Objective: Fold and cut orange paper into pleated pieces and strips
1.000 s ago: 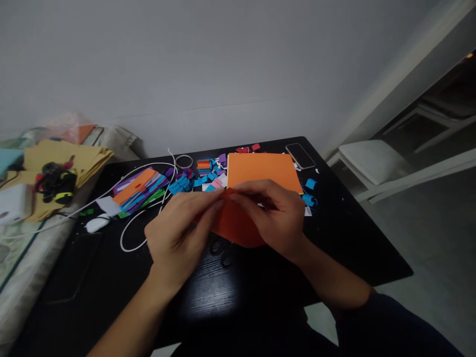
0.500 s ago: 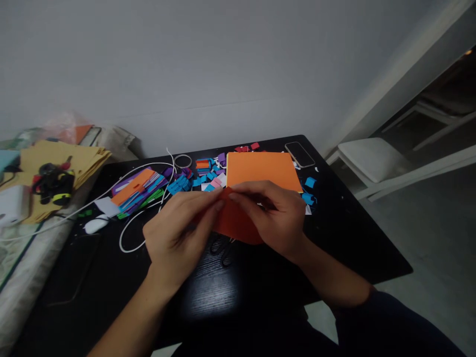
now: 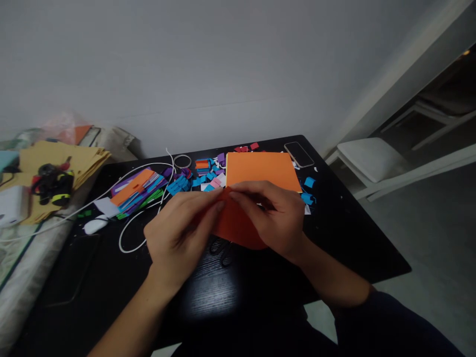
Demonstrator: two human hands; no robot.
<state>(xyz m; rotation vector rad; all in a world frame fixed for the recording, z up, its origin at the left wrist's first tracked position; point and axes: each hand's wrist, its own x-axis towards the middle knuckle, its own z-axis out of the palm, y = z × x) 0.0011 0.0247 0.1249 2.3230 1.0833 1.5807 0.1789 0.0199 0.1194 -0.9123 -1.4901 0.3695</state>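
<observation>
A sheet of orange-red paper (image 3: 238, 227) hangs between my hands above the black table. My left hand (image 3: 182, 225) pinches its upper edge between thumb and forefinger. Close beside it, my right hand (image 3: 277, 215) pinches the same edge, the fingertips of both hands nearly meeting. The palms hide parts of the sheet. Just below the paper, the black handles of what look like scissors (image 3: 225, 255) show on the table. Behind my right hand lies a stack of orange paper (image 3: 260, 168).
Cut paper pieces (image 3: 178, 184) and a pile of coloured strips (image 3: 136, 188) lie left of the stack, near a white cable (image 3: 126, 248) and a tape roll (image 3: 182, 161). A phone (image 3: 298, 154) is at the back right. A white stool (image 3: 366, 156) stands beyond the table (image 3: 349, 238).
The lower edge of the paper bows slightly further down and outward. Both hands keep almost the same place and pinch.
</observation>
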